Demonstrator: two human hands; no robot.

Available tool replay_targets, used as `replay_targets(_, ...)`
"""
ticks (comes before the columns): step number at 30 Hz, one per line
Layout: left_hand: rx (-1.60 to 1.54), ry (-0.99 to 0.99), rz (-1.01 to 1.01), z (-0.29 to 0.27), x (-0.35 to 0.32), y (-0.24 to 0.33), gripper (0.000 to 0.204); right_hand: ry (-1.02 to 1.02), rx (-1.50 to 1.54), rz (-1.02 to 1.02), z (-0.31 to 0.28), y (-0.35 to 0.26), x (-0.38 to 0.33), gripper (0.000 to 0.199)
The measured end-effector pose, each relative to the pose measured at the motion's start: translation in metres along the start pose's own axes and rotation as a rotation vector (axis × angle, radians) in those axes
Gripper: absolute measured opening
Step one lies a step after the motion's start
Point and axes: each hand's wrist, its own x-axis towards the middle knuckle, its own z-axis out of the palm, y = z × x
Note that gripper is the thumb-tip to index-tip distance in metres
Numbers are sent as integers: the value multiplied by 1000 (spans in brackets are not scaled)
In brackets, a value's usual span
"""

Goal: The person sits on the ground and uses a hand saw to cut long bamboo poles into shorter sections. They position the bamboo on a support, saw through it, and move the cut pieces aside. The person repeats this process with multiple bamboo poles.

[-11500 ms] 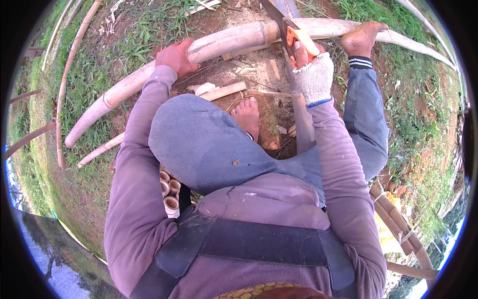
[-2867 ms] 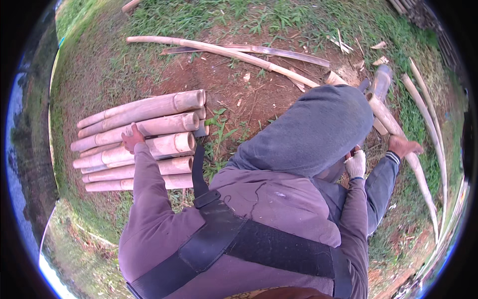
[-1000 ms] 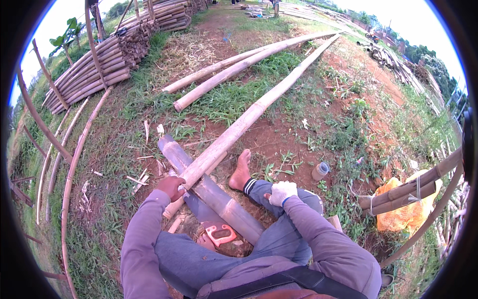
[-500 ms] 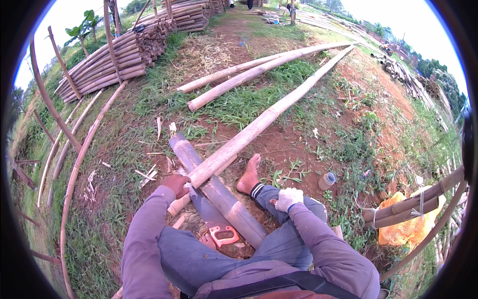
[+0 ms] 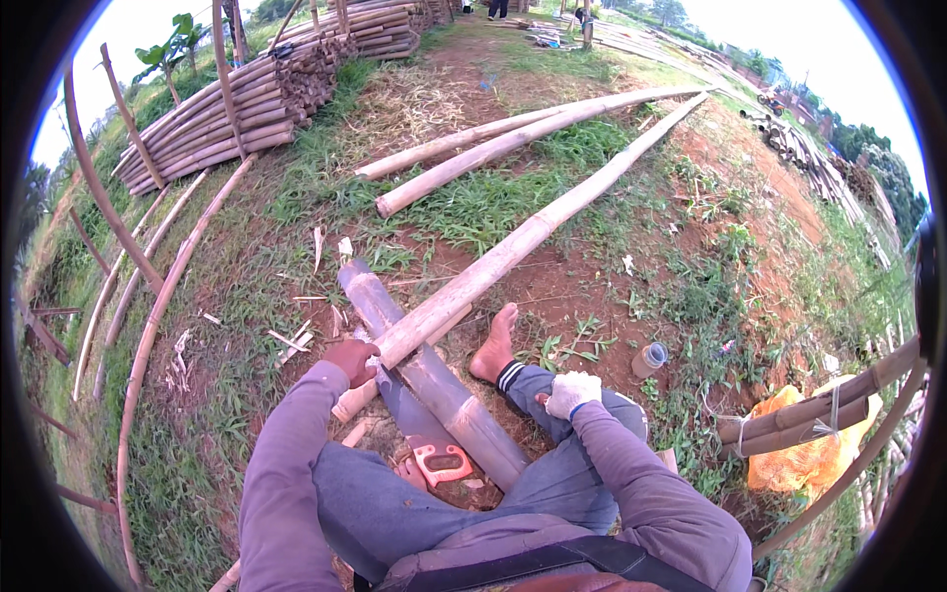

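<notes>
A long pale bamboo pole [image 5: 518, 242] stretches from in front of me toward the far right. Its near end lies across a thicker grey-brown bamboo piece [image 5: 449, 400] on the ground. My bare left hand [image 5: 350, 363] is closed at the pole's near end; a whitish bit shows by its fingertips, which are partly hidden. My right hand [image 5: 572, 396], in a white glove, is closed and rests by my right knee. What it holds, if anything, is hidden. A handsaw with an orange-red handle [image 5: 442, 463] lies between my legs, its blade alongside the thick bamboo.
Two more bamboo poles [image 5: 444, 180] lie on the grass ahead. At the far left is a large bamboo stack [image 5: 212, 123] between upright stakes. A clear cup-like container [image 5: 648, 359] stands right of my bare foot [image 5: 495, 345]. An orange sack [image 5: 789, 459] sits behind tied bamboo at right.
The whole view has shifted very slightly. Both hands, the pole and the saw keep their places.
</notes>
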Motion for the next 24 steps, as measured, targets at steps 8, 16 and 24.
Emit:
replay_targets(8, 1, -6, -5, 1, 1, -4, 42, 16, 6, 0, 2, -1, 1, 68)
replay_targets(16, 36, -54, -5, -2, 2, -4, 46, 31, 5, 2, 3, 1, -1, 66)
replay_targets(24, 9, -88, -33, 1, -5, 0, 47, 109, 4, -26, 23, 5, 0, 70)
